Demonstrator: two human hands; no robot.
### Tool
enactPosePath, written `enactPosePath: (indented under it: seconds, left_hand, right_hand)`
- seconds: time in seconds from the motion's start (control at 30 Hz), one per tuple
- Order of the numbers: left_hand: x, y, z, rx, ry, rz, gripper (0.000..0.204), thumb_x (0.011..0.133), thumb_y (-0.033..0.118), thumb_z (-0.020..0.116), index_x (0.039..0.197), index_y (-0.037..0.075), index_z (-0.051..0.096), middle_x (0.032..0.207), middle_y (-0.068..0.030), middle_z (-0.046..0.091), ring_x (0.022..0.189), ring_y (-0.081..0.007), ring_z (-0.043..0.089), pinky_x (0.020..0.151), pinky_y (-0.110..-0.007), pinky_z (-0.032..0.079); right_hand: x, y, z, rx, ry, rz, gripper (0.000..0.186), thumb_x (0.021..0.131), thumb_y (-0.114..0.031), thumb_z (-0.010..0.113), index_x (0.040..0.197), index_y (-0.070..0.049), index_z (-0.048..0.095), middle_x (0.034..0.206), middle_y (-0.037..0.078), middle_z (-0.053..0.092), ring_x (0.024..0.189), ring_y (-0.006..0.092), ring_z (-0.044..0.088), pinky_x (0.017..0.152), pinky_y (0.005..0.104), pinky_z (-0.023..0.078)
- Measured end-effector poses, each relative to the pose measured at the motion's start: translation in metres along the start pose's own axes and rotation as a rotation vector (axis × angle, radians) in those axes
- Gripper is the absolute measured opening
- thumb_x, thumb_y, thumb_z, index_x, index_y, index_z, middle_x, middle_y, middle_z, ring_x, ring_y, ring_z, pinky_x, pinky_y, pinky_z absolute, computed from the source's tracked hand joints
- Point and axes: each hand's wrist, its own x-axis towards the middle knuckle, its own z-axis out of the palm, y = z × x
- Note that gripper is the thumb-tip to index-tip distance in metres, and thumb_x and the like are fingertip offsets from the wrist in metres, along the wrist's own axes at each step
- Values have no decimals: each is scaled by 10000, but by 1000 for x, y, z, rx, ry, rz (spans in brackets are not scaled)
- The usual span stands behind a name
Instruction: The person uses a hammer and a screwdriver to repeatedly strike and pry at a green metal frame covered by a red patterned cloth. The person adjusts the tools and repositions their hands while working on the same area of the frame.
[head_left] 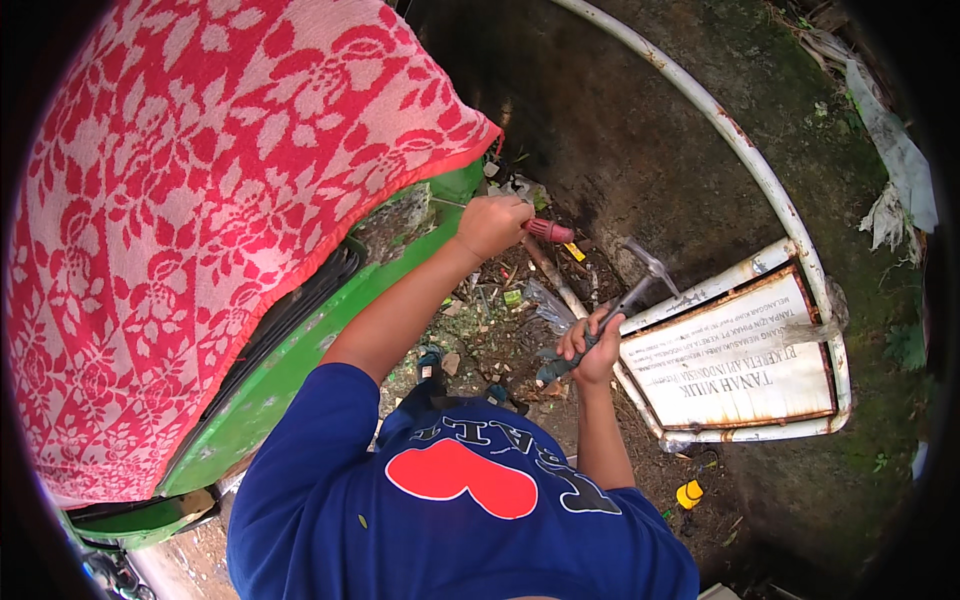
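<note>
My left hand [495,225] is closed round a screwdriver whose red handle [550,231] sticks out to the right. Its thin shaft points left, to the grey, worn patch [397,222] on a green panel [375,310]; whether the tip touches is too small to tell. In my right hand [597,352] is a claw hammer with a dark grip [553,370]. The metal hammer head [652,265] is raised up and to the right, apart from the screwdriver handle. A red and pink floral cloth [200,200] drapes over the green panel.
On the right, a rusty white tube frame [735,135] holds a white sign board [735,360] beside the hammer. Bits of litter and a yellow plastic piece [689,494] lie on the dirt ground. A mossy wall [600,140] rises behind.
</note>
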Motion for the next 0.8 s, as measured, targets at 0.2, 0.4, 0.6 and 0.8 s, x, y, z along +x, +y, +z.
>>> enactPosePath:
  seconds: [0.2,0.4,0.6,0.8]
  left_hand:
    - [6,1,5,28,-13,-36,117,758,204,745,776,149,643,731,-37,622,655,-268,660,556,-414,517]
    - [6,0,11,15,0,-46,126,762,219,751,785,152,647,751,-33,625,662,-267,662,564,-408,525]
    - [7,-3,9,48,-43,-70,122,765,220,751,797,150,656,762,-35,627,670,-265,664,571,-412,527]
    - [14,-7,10,74,-18,-70,116,770,219,751,817,156,666,762,-36,627,676,-266,665,578,-415,530]
  right_hand:
    - [9,-8,-10,230,15,-25,534,1052,-605,345,838,-121,415,536,21,385,403,167,427,464,334,446]
    - [10,2,-6,93,9,100,537,1054,-606,318,835,-124,405,524,21,376,394,165,425,452,355,452]
    - [22,3,3,69,8,180,541,1053,-629,258,805,-164,377,490,-11,337,355,145,392,430,331,437]
    - [27,5,0,47,-66,222,545,1052,-627,277,802,-155,384,507,0,355,379,154,417,442,348,447]
